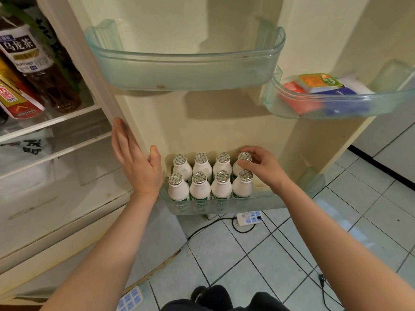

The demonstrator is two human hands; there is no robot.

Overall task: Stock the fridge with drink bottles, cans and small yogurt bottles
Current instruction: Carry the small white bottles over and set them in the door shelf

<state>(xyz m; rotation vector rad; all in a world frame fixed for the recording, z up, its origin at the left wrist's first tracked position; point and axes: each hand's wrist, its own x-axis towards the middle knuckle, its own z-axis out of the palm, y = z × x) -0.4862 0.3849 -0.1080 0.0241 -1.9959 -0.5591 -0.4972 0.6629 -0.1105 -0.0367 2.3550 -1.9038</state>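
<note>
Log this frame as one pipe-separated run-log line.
phase: stocking lower door bin | right grip: pinches back-right yogurt bottle by cap | left grip: fingers straight, beside bin | bin: eight bottles, two rows

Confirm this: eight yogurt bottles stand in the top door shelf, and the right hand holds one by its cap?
No: the head view shows the bottles in the bottom door shelf, not the top shelf. The right hand does hold one by its cap.
</note>
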